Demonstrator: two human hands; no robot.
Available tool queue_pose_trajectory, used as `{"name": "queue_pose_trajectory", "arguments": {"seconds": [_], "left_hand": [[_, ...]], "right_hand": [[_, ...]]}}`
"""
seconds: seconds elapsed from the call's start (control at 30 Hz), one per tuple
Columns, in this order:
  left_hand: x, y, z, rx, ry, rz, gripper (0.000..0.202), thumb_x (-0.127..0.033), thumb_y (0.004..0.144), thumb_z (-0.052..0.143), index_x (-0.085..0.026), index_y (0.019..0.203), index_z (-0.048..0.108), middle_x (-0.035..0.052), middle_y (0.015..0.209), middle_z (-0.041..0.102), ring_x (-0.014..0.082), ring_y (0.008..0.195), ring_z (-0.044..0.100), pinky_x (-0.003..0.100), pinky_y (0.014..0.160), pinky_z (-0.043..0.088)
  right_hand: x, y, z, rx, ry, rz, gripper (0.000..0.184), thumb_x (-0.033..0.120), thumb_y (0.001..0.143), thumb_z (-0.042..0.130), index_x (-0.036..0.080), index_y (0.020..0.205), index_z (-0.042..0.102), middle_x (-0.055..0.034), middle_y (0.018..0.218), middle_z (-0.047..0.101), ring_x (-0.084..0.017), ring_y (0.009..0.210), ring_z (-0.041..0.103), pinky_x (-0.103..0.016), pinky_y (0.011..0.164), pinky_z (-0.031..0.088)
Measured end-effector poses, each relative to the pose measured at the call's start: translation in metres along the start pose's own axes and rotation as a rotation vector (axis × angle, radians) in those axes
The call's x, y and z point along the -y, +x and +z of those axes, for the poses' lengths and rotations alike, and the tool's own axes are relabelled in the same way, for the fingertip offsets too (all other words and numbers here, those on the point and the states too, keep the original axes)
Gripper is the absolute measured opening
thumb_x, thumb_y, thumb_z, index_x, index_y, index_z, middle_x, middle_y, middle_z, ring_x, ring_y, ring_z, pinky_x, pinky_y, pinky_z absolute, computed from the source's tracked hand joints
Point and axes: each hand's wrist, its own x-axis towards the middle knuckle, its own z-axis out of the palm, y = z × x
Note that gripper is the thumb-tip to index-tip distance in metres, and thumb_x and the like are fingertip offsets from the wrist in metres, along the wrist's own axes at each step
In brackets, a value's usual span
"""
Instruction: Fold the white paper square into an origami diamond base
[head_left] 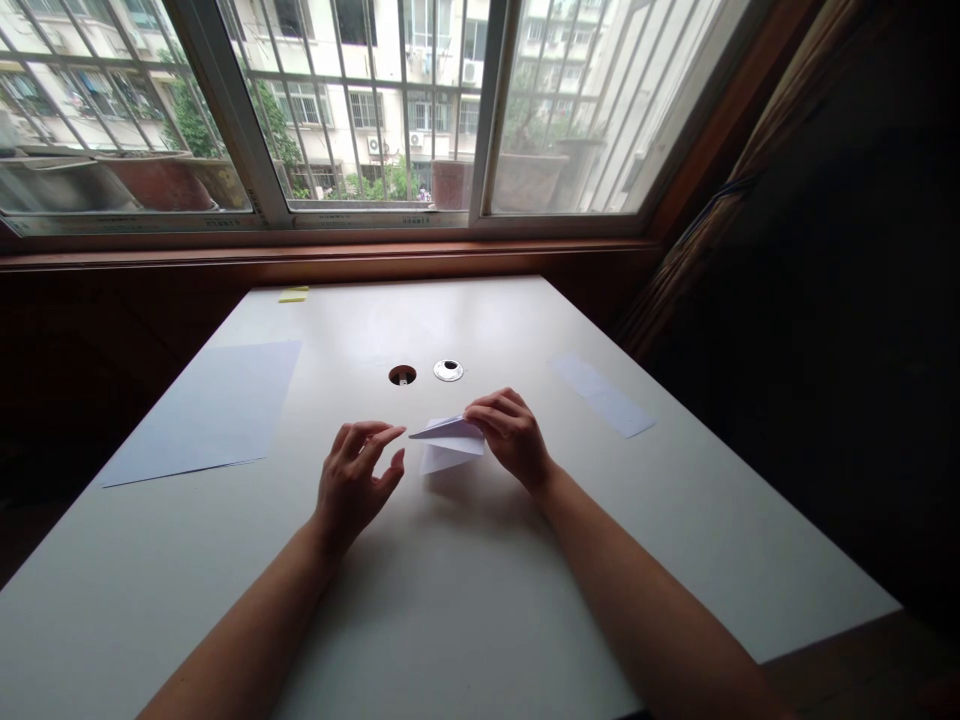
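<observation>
A small folded piece of white paper (454,445) is held a little above the table, with several layers and a pointed end toward the left. My right hand (511,432) pinches its right end between thumb and fingers. Just left of the pointed tip is my left hand (361,468), its thumb and index finger apart and nothing between them. The folded paper casts a soft shadow on the white table (450,600) below. Part of its right end is hidden behind my right fingers.
Large white sheets (210,400) lie at the table's left, and a creased paper strip (602,393) at the right. Farther back are a yellow sticky pad (293,294), a round cable hole (402,375) and its cover (448,371). A barred window (375,120) stands beyond.
</observation>
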Motion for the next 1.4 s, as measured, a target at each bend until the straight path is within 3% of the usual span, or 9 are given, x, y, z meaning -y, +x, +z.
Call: {"name": "queue_pose_trajectory", "arguments": {"seconds": [0.13, 0.43, 0.6, 0.7, 0.83, 1.03, 1.4], "left_hand": [[0.002, -0.001, 0.001, 0.036, 0.01, 0.015, 0.036, -0.02, 0.087, 0.068, -0.027, 0.122, 0.062, 0.0061, 0.107, 0.065, 0.0215, 0.095, 0.059, 0.037, 0.082, 0.054], [0.002, -0.002, 0.001, 0.055, 0.046, 0.083, 0.014, -0.015, 0.088, 0.066, -0.025, 0.098, 0.07, 0.0024, 0.089, 0.068, 0.0179, 0.084, 0.058, 0.03, 0.072, 0.051], [-0.002, 0.001, -0.001, 0.161, 0.116, 0.154, 0.01, -0.017, 0.09, 0.061, -0.023, 0.093, 0.069, 0.0037, 0.087, 0.068, 0.0196, 0.085, 0.057, 0.031, 0.069, 0.05], [-0.003, 0.001, 0.0, 0.24, 0.092, 0.208, 0.011, -0.017, 0.09, 0.06, -0.023, 0.094, 0.068, 0.0046, 0.09, 0.068, 0.0207, 0.088, 0.058, 0.035, 0.074, 0.053], [-0.005, 0.001, 0.001, 0.346, -0.03, 0.287, 0.013, -0.016, 0.09, 0.059, -0.024, 0.096, 0.069, 0.007, 0.106, 0.069, 0.0238, 0.106, 0.061, 0.041, 0.088, 0.055], [-0.004, -0.001, 0.006, 0.442, -0.24, 0.29, 0.023, -0.023, 0.093, 0.058, -0.023, 0.114, 0.066, 0.0082, 0.115, 0.069, 0.0229, 0.119, 0.061, 0.04, 0.097, 0.056], [0.003, -0.006, 0.013, 0.511, -0.096, 0.253, 0.039, -0.027, 0.095, 0.055, -0.024, 0.133, 0.058, 0.0081, 0.137, 0.06, 0.0248, 0.131, 0.053, 0.045, 0.111, 0.045]], "right_hand": [[0.002, 0.0, 0.001, 0.019, 0.053, -0.014, 0.013, 0.019, 0.092, 0.063, 0.026, 0.096, 0.073, -0.0036, 0.096, 0.073, -0.021, 0.09, 0.057, -0.039, 0.084, 0.051], [0.002, 0.001, 0.003, 0.116, 0.105, -0.037, 0.015, 0.017, 0.09, 0.065, 0.027, 0.097, 0.074, -0.0038, 0.103, 0.072, -0.022, 0.098, 0.056, -0.041, 0.086, 0.052], [-0.004, -0.001, 0.007, 0.222, 0.077, -0.025, 0.015, 0.016, 0.088, 0.066, 0.025, 0.097, 0.074, -0.0048, 0.099, 0.072, -0.022, 0.097, 0.058, -0.042, 0.088, 0.051], [-0.009, -0.003, 0.011, 0.295, 0.054, -0.004, 0.014, 0.016, 0.087, 0.066, 0.025, 0.095, 0.075, -0.004, 0.099, 0.073, -0.021, 0.093, 0.059, -0.04, 0.086, 0.051], [-0.015, -0.006, 0.015, 0.328, 0.063, 0.015, 0.014, 0.017, 0.089, 0.066, 0.026, 0.095, 0.075, -0.0043, 0.102, 0.072, -0.019, 0.094, 0.06, -0.038, 0.086, 0.052], [-0.016, -0.005, 0.015, 0.35, 0.133, 0.027, 0.016, 0.017, 0.091, 0.064, 0.025, 0.1, 0.074, -0.0047, 0.103, 0.073, -0.019, 0.096, 0.061, -0.037, 0.089, 0.052], [-0.012, -0.004, 0.015, 0.383, 0.185, 0.071, 0.021, 0.015, 0.089, 0.064, 0.025, 0.106, 0.072, -0.0052, 0.099, 0.073, -0.019, 0.096, 0.063, -0.034, 0.086, 0.055]]}}
